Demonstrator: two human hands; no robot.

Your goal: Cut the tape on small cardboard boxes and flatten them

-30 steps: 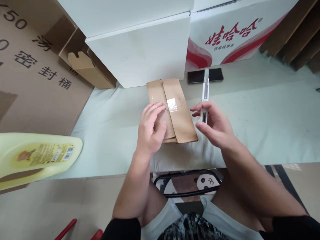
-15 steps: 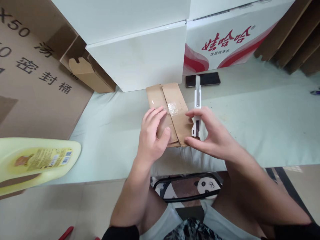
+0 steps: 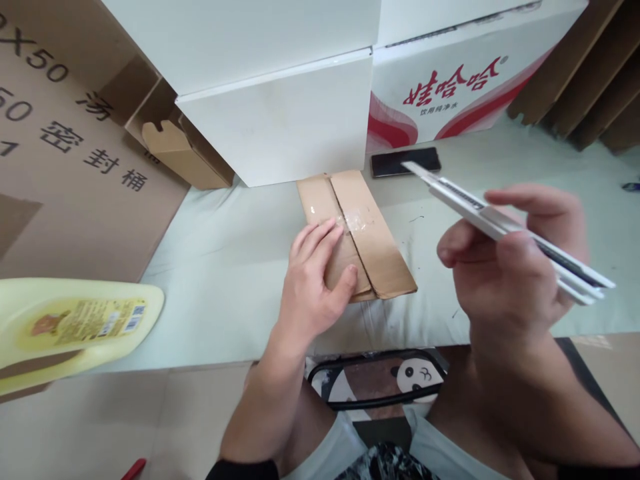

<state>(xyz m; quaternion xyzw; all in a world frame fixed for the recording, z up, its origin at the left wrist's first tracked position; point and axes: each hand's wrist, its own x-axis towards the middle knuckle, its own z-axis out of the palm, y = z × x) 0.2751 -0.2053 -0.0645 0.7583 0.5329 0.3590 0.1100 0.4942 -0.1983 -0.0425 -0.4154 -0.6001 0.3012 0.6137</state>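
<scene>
On the pale green cloth lies a small brown cardboard box [image 3: 373, 250], its two top flaps meeting at a seam with clear tape across the middle. My left hand [image 3: 315, 280] rests on the left flap, fingers spread and thumb apart. Off to the right of the box, my right hand [image 3: 520, 260] is raised above the cloth, gripping a white utility knife [image 3: 500, 223]. The knife's blade is extended and points up and left, towards the phone. Nothing touches the right flap.
A black phone [image 3: 395, 162] lies behind the box, before the white cartons [image 3: 285, 127]. A large brown carton [image 3: 75, 193] stands left, with a yellow bottle [image 3: 85, 320] nearer me. Folded cardboard [image 3: 575, 80] is at the back right.
My right hand has lifted away from the box to the right, and the knife has swung from upright to slanted. My left hand has stayed on the box.
</scene>
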